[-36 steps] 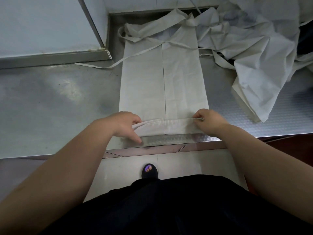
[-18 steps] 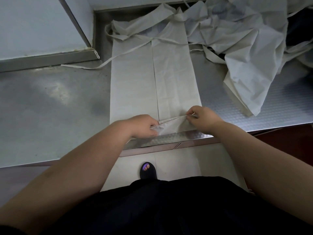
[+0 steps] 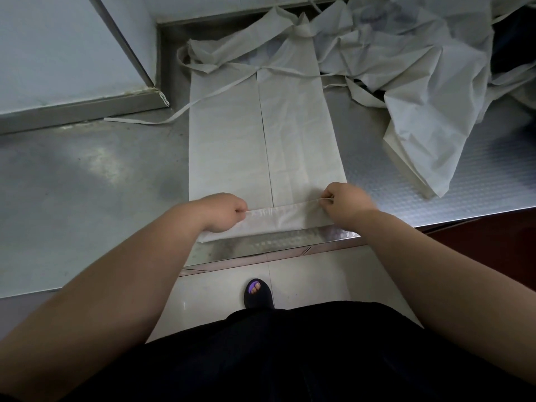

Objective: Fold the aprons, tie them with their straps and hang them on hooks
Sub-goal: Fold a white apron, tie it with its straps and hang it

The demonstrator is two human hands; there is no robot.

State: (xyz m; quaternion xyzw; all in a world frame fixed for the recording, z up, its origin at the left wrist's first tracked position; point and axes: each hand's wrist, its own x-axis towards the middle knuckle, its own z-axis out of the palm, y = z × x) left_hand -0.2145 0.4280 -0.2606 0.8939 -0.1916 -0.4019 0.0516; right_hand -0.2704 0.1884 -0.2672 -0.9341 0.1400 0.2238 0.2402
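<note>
My left hand [image 3: 224, 211] and right hand [image 3: 345, 203] each pinch the folded apron [image 3: 261, 134] at its hem. I judge uneven rolling could skew it, or snag the loose strap [image 3: 185, 110].

Long pale-grey fabric apron [image 3: 290, 134] lying flat as a narrow folded strip, near end folding back on itself, thin strap [image 3: 136, 121] trailing left, crumpled pale aprons [image 3: 420, 82] piling right.

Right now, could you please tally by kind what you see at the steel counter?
Folded apron: 1
Heap of crumpled aprons: 1, number within unclear
Hands pinching the apron's near end: 2, left hand and right hand
Black sandal: 1
Total: 5
</note>
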